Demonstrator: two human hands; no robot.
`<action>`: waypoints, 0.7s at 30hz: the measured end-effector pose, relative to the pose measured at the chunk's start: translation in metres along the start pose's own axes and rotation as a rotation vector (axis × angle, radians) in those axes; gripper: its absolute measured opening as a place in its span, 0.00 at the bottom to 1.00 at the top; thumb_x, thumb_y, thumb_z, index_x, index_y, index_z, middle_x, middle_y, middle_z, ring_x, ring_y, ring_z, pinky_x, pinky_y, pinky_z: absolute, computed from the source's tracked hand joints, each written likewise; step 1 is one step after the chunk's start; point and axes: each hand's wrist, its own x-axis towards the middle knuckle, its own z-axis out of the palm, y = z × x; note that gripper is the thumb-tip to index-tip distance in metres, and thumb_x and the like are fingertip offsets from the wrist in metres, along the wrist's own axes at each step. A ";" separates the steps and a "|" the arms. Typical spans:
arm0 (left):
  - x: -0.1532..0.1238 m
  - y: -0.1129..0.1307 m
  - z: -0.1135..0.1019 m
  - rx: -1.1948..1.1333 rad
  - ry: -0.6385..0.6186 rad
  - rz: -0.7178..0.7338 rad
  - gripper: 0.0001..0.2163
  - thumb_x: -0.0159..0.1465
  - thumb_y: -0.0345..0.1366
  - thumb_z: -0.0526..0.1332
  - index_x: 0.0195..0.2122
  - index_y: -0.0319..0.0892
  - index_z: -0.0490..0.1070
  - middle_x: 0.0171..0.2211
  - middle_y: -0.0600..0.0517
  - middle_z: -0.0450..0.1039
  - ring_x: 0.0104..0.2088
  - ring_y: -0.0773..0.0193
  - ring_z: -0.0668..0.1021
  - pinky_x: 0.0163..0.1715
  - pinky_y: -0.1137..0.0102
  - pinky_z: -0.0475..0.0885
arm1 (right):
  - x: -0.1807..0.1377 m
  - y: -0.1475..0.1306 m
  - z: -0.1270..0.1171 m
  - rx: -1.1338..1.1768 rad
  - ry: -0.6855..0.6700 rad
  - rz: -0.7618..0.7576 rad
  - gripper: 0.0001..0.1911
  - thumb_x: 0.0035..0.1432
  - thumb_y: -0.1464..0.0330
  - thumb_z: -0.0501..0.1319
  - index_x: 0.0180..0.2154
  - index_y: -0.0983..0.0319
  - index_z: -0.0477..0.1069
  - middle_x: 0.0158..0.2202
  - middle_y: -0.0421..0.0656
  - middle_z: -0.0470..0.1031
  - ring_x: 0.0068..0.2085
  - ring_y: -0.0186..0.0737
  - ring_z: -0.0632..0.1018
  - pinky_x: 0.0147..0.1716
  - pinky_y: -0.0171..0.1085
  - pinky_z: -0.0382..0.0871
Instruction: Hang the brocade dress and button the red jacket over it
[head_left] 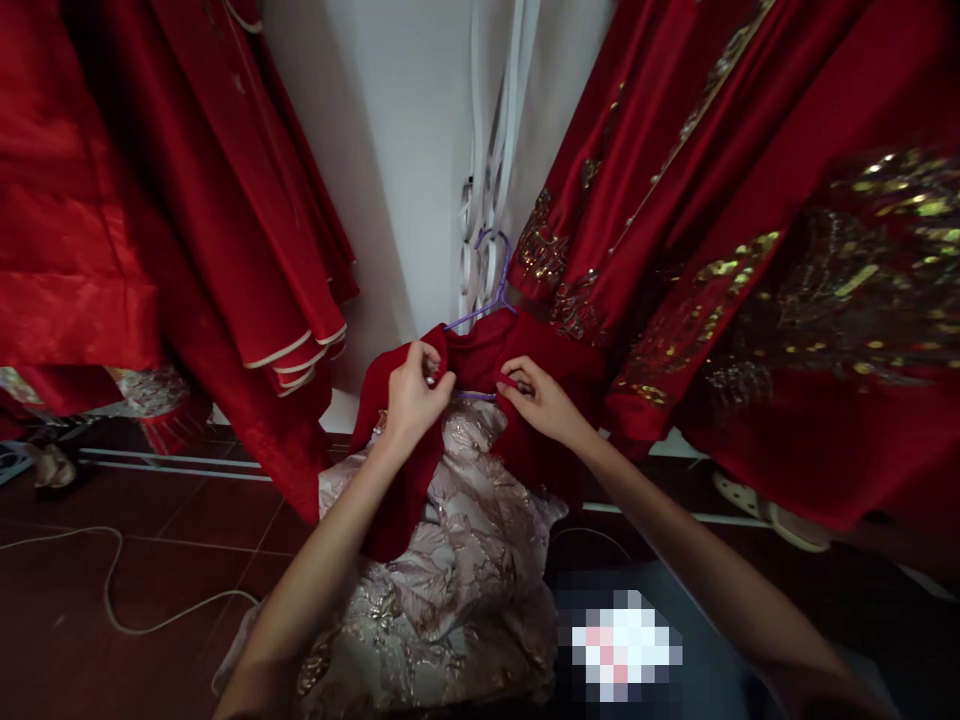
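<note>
A short dark red jacket (401, 500) hangs on a purple hanger (504, 282), its two front edges apart. My left hand (417, 392) pinches the left front edge near the collar. On the other side, my right hand (536, 395) has its fingers closed on the right front edge. Between the edges, the hanger's lower bar shows. Below and behind the jacket spreads a pale pinkish dress (480, 540) with a raised, shiny pattern. What it rests on is hidden.
Red garments (247, 200) hang at the left; red gowns with gold sequins (712, 290) hang at the right. White straps (480, 180) run down the white wall (360, 140). A pale cable (112, 580) lies on the dark tiled floor (172, 560). A pale clog (765, 510) sits at the right.
</note>
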 end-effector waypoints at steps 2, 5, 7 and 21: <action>0.000 0.009 0.008 -0.091 -0.163 0.059 0.07 0.54 0.30 0.57 0.34 0.43 0.60 0.26 0.58 0.64 0.26 0.70 0.68 0.29 0.75 0.62 | 0.002 -0.009 0.006 0.126 -0.077 -0.031 0.06 0.53 0.67 0.55 0.35 0.59 0.60 0.29 0.37 0.66 0.32 0.34 0.71 0.33 0.33 0.65; 0.000 0.015 0.011 -0.202 -0.459 0.124 0.07 0.54 0.30 0.57 0.34 0.42 0.61 0.26 0.58 0.65 0.26 0.71 0.68 0.29 0.76 0.63 | 0.000 -0.019 0.005 0.258 -0.187 -0.037 0.05 0.53 0.68 0.55 0.35 0.59 0.61 0.32 0.37 0.68 0.36 0.34 0.72 0.38 0.34 0.66; -0.004 0.012 0.009 -0.252 -0.508 0.119 0.09 0.54 0.29 0.57 0.37 0.42 0.62 0.29 0.56 0.67 0.29 0.70 0.70 0.32 0.75 0.65 | -0.004 -0.019 0.001 0.322 -0.251 -0.012 0.08 0.52 0.69 0.58 0.37 0.58 0.62 0.33 0.37 0.68 0.38 0.34 0.72 0.40 0.35 0.67; -0.039 -0.002 0.039 -0.406 -0.080 -0.154 0.08 0.54 0.28 0.60 0.35 0.41 0.66 0.34 0.51 0.74 0.36 0.67 0.77 0.40 0.70 0.72 | -0.028 0.002 0.007 0.331 -0.017 0.013 0.14 0.52 0.61 0.63 0.39 0.62 0.71 0.38 0.45 0.76 0.40 0.39 0.77 0.41 0.42 0.73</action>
